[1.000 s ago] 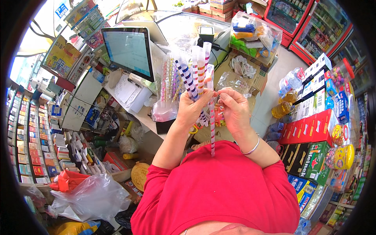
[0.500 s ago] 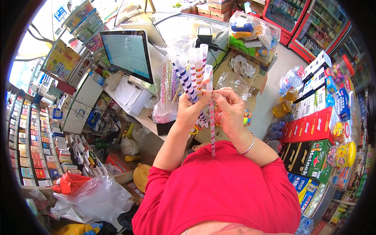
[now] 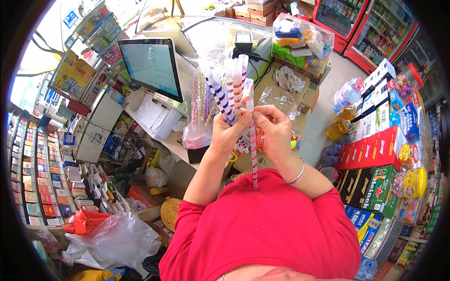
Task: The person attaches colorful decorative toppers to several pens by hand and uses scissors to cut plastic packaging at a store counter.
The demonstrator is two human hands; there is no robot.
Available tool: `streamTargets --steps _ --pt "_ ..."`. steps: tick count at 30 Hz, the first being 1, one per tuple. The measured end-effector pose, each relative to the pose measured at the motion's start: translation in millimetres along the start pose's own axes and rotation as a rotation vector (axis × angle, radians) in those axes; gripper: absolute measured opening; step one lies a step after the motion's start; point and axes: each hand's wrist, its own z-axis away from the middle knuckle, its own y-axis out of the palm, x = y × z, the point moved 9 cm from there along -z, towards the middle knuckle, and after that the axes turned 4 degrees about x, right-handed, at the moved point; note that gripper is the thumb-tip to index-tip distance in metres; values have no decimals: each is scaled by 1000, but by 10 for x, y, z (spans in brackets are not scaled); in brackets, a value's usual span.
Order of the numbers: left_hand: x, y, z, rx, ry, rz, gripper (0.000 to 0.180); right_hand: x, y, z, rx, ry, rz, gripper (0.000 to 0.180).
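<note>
In the head view, the left hand [image 3: 229, 136] clutches a fan of long striped plastic tubes [image 3: 224, 96] pointing to 12 o'clock, while the right hand [image 3: 274, 131] pinches 1 purple-striped tube [image 3: 253, 154] hanging toward 6 o'clock; best drawn out straight, bundle gripped firmly.

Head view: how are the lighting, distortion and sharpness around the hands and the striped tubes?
Head view: even daylight; overexposed glare at the top edge; strong fisheye bending of shelves near the rim; left hand, right hand and striped tubes are sharp at centre; black vignette corners.
</note>
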Motion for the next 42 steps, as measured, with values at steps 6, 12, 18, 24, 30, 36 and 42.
streamTargets --steps 6,12,18,24,30,36,42 --pt "-21 34 -11 12 -12 -22 45 -126 -46 -37 19 204 -161 16" --pt "11 8 -21 35 -21 -21 43 -197 -58 -38 30 229 -276 12" --pt "-26 9 -19 19 -17 -44 41 -193 -35 -35 43 253 -299 10" --pt "-53 -27 -22 46 -20 -104 39 -77 -47 -49 36 98 -70 6" --pt "-95 -11 -22 13 15 -182 42 29 40 -31 58 49 -6 3" --pt "-41 -46 -46 21 -38 -117 45 -32 64 -53 83 80 -64 4" --pt "-17 -52 -56 22 -45 -70 44 -129 42 -75 62 165 -129 5"
